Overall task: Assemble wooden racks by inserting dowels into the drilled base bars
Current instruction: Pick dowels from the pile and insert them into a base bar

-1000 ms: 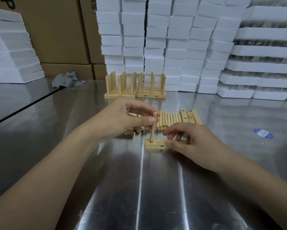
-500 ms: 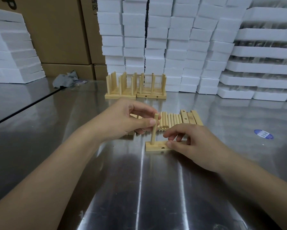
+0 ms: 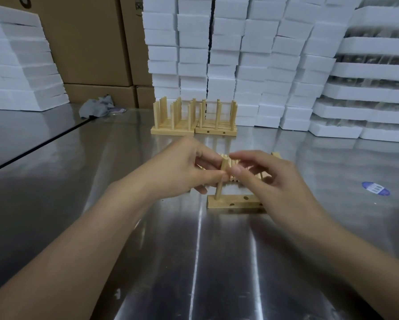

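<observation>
A: Two hands over one base bar (image 3: 233,202), mid-worktop (image 3: 147,239). Room?
B: Open steel on the near side and left; seam edge (image 3: 39,147) far left. Loose dowels (image 3: 232,178) just behind the bar, finished racks (image 3: 193,125) well back by foam stacks (image 3: 228,54).
A: Grip?
B: Left hand (image 3: 182,169) grip narrow, pinching upright dowel (image 3: 218,190) standing in bar's left hole. Right hand (image 3: 270,181) curled beside dowel top; contact blurred, cannot tell.

Glossy metal table (image 3: 217,262), matt bare-wood dowel (image 3: 219,188) & base bar (image 3: 223,203), rough foam blocks (image 3: 251,54), matt cardboard boxes (image 3: 85,42).
</observation>
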Demonstrator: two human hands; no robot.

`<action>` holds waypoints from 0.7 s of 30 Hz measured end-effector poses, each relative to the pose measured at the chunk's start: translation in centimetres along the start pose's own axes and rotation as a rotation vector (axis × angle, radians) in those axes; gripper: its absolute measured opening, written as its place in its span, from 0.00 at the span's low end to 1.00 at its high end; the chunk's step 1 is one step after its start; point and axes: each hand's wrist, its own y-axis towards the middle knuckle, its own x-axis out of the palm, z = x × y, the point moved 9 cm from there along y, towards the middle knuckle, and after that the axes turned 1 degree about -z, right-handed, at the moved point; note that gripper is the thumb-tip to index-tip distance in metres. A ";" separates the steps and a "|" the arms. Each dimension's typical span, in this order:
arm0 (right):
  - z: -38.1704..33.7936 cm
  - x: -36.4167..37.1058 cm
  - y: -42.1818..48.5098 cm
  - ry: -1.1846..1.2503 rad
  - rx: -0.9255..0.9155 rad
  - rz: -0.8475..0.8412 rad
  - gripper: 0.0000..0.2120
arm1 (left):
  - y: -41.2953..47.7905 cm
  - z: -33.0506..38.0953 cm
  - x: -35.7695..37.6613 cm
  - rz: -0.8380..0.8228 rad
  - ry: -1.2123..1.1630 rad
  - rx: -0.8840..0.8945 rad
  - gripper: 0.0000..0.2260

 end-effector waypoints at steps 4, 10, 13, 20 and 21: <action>-1.6 1.4 1.0 0.147 -0.023 0.038 0.06 | 0.0 -0.2 -0.4 0.025 0.039 0.015 0.08; -0.9 2.0 1.5 0.305 0.039 0.072 0.04 | -0.2 -0.4 -0.2 0.038 0.015 0.013 0.06; -0.7 2.1 1.6 0.297 0.040 0.060 0.03 | -0.2 -0.6 -0.1 0.045 0.025 0.017 0.06; -0.7 2.6 1.9 0.242 0.016 -0.020 0.04 | -1.2 -0.9 0.1 0.084 0.038 0.087 0.07; -0.6 2.6 1.9 0.247 0.020 -0.028 0.04 | -1.1 -1.0 0.2 0.086 0.042 0.088 0.07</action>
